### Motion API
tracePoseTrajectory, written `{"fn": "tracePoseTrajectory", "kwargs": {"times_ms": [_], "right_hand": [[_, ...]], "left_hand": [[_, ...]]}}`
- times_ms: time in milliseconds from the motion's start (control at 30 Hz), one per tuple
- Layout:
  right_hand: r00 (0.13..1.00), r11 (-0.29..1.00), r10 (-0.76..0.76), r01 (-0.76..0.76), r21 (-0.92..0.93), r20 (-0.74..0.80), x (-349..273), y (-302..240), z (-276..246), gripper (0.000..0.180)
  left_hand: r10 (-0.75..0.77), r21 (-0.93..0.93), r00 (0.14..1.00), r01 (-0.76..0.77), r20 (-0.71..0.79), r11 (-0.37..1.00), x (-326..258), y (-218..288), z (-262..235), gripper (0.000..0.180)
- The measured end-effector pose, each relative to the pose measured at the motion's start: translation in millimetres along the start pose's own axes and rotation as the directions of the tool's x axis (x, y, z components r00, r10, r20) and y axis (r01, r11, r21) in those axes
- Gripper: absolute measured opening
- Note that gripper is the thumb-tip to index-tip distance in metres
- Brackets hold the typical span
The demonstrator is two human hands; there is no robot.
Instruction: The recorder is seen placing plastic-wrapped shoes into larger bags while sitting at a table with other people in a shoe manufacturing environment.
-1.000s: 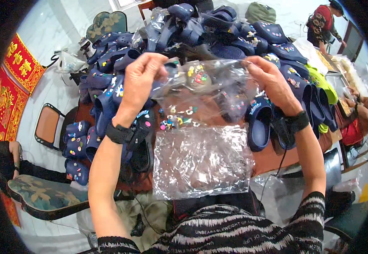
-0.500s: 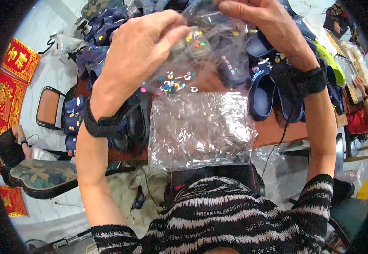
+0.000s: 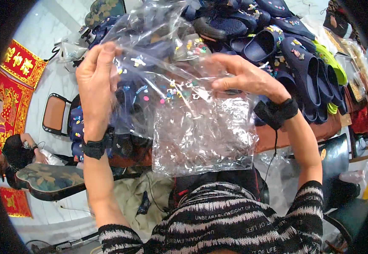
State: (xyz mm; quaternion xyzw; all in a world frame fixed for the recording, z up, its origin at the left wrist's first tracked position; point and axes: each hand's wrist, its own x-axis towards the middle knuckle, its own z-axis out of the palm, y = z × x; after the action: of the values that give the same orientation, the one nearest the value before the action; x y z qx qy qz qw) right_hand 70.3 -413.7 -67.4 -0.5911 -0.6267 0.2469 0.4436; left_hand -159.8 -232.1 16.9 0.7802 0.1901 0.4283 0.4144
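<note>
My left hand point(image 3: 96, 82) pinches the edge of a clear plastic bag point(image 3: 139, 27) between thumb and fingers. Across from it, my right hand point(image 3: 251, 80) has bent fingers at the bag's other side, thumb beneath, slightly blurred; the film stretches between both hands. Through the plastic I see small colourful shoe charms point(image 3: 177, 91) on the table and a greyish clog point(image 3: 190, 48) with charms on it. Below my hands, a stack of flat clear bags point(image 3: 203, 137) lies at the table's near edge, shiny and wrinkled.
Dark blue clogs point(image 3: 260, 44) crowd the table's far and right sides, with a lime green clog point(image 3: 331, 63) among them. The brown tabletop point(image 3: 287, 137) shows at the right front. A patterned stool point(image 3: 50, 177) and a brown-backed chair point(image 3: 56, 114) stand left. Other people sit at both sides.
Both hands have come down nearer to me, and the left has moved left and closed on the bag's edge. The bag now spreads open across the clogs and charms at the left.
</note>
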Motion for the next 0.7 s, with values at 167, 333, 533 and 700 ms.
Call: {"fn": "tracePoseTrajectory", "kwargs": {"times_ms": [167,333,533,700], "right_hand": [[0.987,0.990,0.126,-0.132,0.058,0.097,-24,9,-8,0.021],[0.969,0.985,0.165,-0.172,0.023,0.187,-26,3,-1,0.017],[0.961,0.983,0.168,-0.148,-0.104,0.220,-26,5,2,0.021],[0.895,0.926,0.367,-0.326,-0.190,0.253,-41,55,-18,0.022]], "left_hand": [[-0.165,-0.028,0.963,0.175,0.212,0.984,-44,-74,-28,0.030],[-0.240,-0.134,0.893,0.310,0.381,0.941,-37,-82,-25,0.051],[-0.190,0.070,0.976,0.183,0.107,0.981,-35,-80,-11,0.028],[-0.367,0.114,0.930,0.368,-0.024,0.923,-72,-156,-12,0.028]]}}
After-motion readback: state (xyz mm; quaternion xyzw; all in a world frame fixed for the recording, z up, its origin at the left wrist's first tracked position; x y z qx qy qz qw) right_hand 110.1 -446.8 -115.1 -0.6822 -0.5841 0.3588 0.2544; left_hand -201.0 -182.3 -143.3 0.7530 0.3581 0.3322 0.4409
